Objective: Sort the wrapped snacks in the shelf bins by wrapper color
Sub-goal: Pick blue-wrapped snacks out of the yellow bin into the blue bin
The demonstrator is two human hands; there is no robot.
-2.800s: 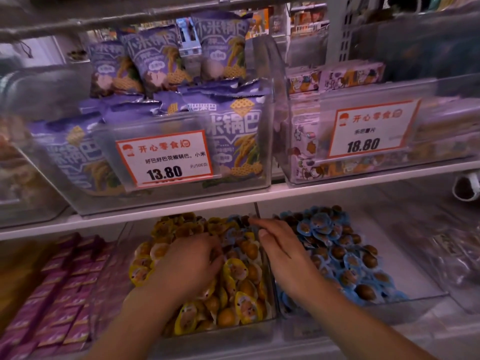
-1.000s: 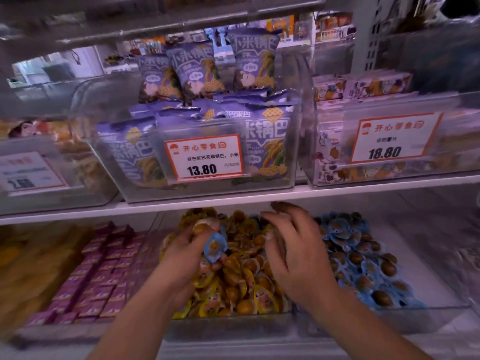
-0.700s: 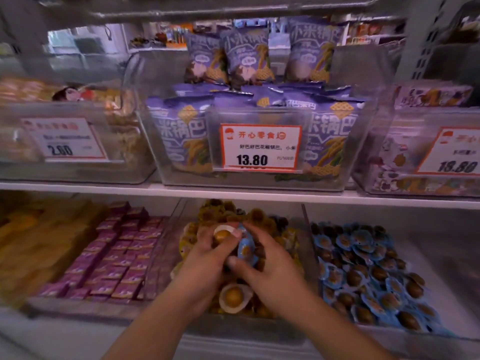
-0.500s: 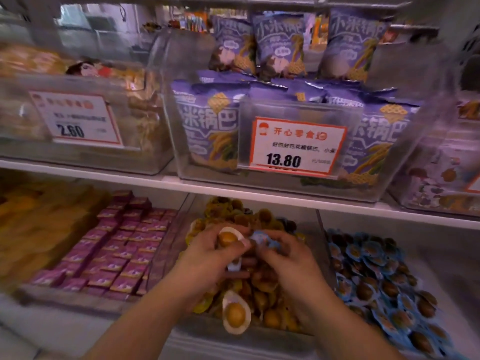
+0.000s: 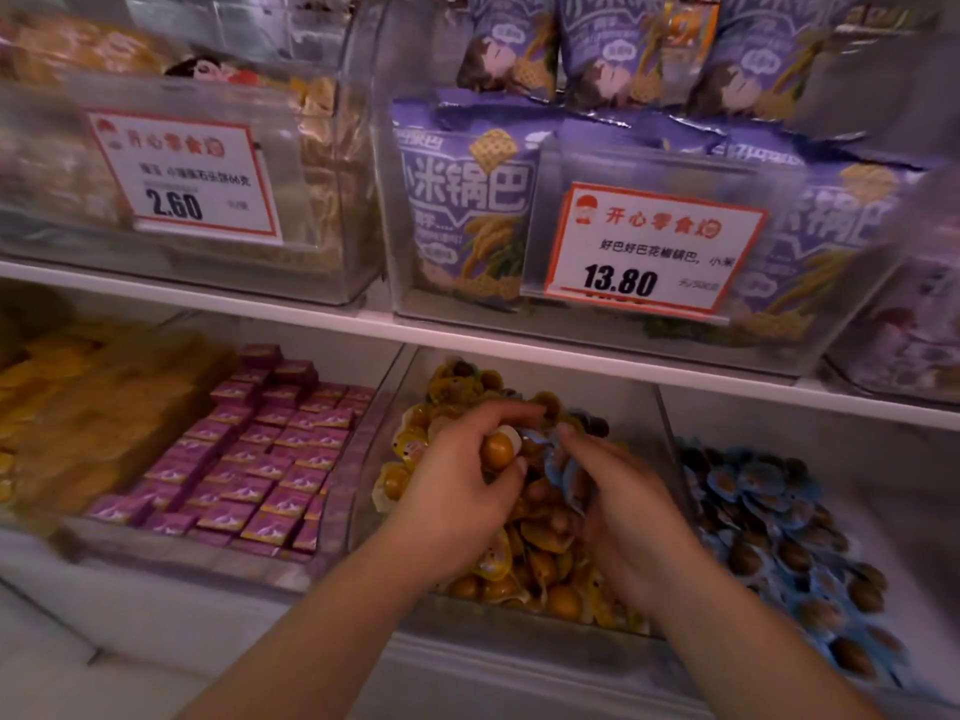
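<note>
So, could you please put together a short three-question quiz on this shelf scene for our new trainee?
1. True or false: the left hand holds a white-wrapped snack over the bin of yellow-wrapped snacks.
2. What colour are the wrappers gathered in the right hand? A) pink B) blue C) green
3. Fill in: the price tag on the bin of purple bags reads ____.

Key: 1 true; 2 B; 3 13.80
</note>
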